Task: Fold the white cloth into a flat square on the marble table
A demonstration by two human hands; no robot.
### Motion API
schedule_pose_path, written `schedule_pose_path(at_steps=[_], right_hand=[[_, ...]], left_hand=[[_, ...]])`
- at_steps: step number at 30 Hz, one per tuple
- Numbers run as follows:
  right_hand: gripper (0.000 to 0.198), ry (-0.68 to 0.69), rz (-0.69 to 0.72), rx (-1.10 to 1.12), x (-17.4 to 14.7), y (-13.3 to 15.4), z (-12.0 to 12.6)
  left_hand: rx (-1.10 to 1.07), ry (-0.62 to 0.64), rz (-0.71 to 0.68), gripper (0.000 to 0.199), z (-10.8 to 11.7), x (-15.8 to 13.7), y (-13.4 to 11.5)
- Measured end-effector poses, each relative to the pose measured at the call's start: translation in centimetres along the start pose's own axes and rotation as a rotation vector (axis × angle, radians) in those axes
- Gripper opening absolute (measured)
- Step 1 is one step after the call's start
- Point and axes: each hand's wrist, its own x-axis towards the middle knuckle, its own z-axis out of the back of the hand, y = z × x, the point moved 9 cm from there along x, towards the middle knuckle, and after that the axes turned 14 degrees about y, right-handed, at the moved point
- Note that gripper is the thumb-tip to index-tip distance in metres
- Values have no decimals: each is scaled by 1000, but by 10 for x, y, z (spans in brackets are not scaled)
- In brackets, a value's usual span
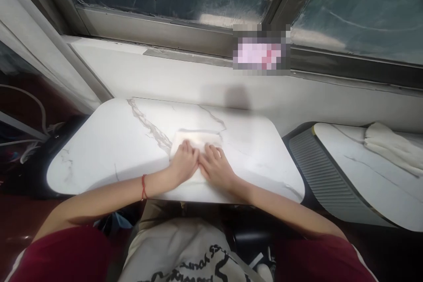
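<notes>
A white cloth [198, 135], folded into a rough square, lies on the marble-patterned table [95, 150] near its front edge. My left hand [184, 161] presses on the left part of the cloth, its fingers curled into the fabric. Close beside it, my right hand [216, 166] bears on the right part with bent fingers. Both hands nearly touch at the thumbs. Part of the cloth is hidden under them.
To the right stands a second marble-patterned table [360, 163] with a crumpled cream cloth [393, 145] on it. A low white wall [158, 77] and a window frame [165, 31] run behind the table. A white curtain [42, 35] hangs at left.
</notes>
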Motion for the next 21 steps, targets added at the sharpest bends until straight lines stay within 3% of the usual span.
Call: schedule_pose_path(at_steps=[6,11,21], right_hand=[[48,73,-134,83,70,-50,-38],[51,116,-181,123,118,-85,-52],[53,73,-229,145,158,-105,-71]], left_hand=[[-112,-129,48,36,-9,60,62],[-213,-221,43,38,-14,102,107],[-353,-302,63,45,-34,123,156]])
